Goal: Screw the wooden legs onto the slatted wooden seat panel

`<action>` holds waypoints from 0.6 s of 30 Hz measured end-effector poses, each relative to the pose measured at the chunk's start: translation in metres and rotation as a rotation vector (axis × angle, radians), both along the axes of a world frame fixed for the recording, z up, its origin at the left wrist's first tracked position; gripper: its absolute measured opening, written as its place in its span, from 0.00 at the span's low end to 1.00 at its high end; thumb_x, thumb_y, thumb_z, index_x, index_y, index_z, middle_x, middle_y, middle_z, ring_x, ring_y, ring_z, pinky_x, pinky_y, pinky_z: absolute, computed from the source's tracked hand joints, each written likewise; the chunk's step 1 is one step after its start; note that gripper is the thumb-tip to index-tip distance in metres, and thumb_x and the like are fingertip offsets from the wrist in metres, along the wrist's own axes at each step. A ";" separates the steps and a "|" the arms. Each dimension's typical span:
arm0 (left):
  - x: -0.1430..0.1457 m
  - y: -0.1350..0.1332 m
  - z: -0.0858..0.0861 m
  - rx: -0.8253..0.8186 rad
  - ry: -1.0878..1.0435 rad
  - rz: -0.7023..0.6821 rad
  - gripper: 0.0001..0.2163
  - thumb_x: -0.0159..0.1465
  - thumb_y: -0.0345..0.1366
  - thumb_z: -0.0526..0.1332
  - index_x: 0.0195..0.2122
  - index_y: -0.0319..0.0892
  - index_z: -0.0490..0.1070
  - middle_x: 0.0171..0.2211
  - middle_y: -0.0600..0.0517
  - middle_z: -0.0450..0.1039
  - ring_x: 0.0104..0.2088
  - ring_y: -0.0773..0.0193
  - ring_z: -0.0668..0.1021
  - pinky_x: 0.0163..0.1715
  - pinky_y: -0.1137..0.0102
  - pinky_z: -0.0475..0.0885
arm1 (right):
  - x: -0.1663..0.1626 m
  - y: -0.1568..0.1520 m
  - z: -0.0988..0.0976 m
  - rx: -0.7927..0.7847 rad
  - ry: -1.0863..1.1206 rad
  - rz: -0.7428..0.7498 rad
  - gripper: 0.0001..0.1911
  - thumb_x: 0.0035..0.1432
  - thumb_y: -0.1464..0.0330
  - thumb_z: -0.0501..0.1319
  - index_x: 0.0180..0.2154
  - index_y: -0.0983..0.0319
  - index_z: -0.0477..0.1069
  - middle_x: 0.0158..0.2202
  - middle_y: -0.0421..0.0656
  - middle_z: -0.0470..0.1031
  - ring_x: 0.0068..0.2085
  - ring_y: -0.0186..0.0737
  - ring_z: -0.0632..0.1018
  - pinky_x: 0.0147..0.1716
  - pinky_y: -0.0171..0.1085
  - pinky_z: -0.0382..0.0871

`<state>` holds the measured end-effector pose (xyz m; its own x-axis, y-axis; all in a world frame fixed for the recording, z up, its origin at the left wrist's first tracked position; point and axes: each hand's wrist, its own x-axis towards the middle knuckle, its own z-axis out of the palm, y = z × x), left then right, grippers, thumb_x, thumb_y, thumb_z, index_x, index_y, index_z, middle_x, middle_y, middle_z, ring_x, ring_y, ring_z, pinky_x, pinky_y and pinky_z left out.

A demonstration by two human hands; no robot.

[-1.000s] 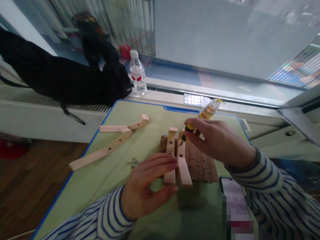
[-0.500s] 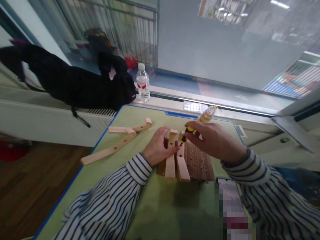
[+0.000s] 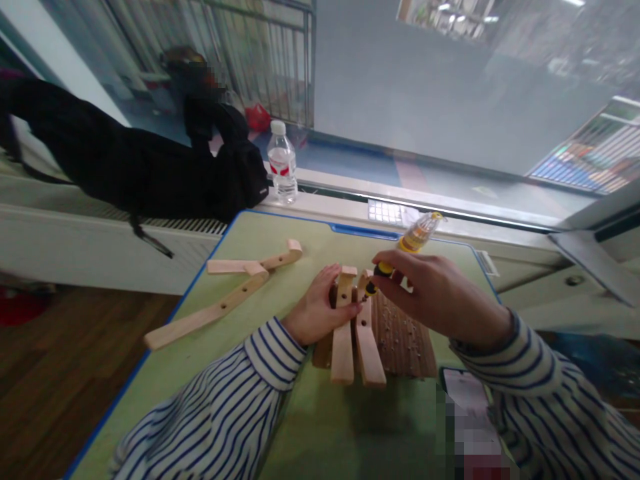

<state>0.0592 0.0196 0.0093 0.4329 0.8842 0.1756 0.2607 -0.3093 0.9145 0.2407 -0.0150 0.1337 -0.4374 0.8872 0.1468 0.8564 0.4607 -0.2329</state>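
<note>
My right hand [image 3: 440, 293] is closed round a screwdriver [image 3: 420, 232] with a clear and yellow handle and a black and yellow lower part. Its tip points down at the upper end of the right pale wooden hook piece [image 3: 369, 340]. My left hand [image 3: 317, 307] grips the left wooden hook piece [image 3: 344, 347], thumb laid across it and reaching the right one; some of its fingers are hidden. Both pieces lie side by side on a brown wood-grained block [image 3: 403, 333], whose top carries several small screws.
Two more wooden hook pieces [image 3: 210, 313] lie crossed on the left of the green table [image 3: 310, 427]. A phone [image 3: 465, 393], partly blurred, lies by my right forearm. Behind the table, a water bottle [image 3: 283, 167] and a black bag [image 3: 165, 167] rest on the sill.
The view has shifted slightly, so the block and hands appear a little lower. My right hand still holds the screwdriver at the right wooden piece; my left hand keeps its grip.
</note>
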 end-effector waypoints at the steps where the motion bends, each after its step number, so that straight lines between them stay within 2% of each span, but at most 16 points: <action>1: 0.000 0.000 0.000 -0.007 0.002 -0.014 0.25 0.52 0.38 0.65 0.51 0.42 0.64 0.49 0.45 0.68 0.53 0.52 0.68 0.55 0.53 0.61 | 0.000 0.000 -0.001 -0.003 0.006 0.002 0.13 0.61 0.62 0.51 0.44 0.61 0.66 0.29 0.40 0.74 0.29 0.34 0.74 0.29 0.34 0.61; 14: 0.000 0.001 -0.002 -0.052 -0.046 -0.050 0.25 0.52 0.38 0.65 0.52 0.42 0.64 0.48 0.45 0.68 0.51 0.52 0.69 0.53 0.53 0.62 | -0.001 0.000 -0.006 0.032 0.064 -0.036 0.11 0.59 0.61 0.54 0.38 0.61 0.66 0.26 0.39 0.73 0.26 0.32 0.73 0.25 0.33 0.60; 16: -0.001 0.001 -0.002 -0.063 -0.066 -0.062 0.26 0.51 0.38 0.65 0.52 0.42 0.64 0.48 0.45 0.68 0.51 0.52 0.69 0.53 0.53 0.62 | -0.001 0.001 -0.006 0.031 0.064 -0.032 0.12 0.59 0.61 0.54 0.39 0.62 0.66 0.27 0.39 0.73 0.27 0.32 0.73 0.25 0.33 0.61; 18: -0.001 0.001 -0.002 -0.068 -0.082 -0.070 0.26 0.51 0.38 0.65 0.52 0.42 0.64 0.49 0.44 0.68 0.51 0.52 0.69 0.53 0.53 0.62 | -0.002 0.001 -0.006 0.021 0.070 -0.023 0.14 0.59 0.62 0.54 0.44 0.63 0.65 0.28 0.40 0.74 0.27 0.33 0.74 0.26 0.34 0.62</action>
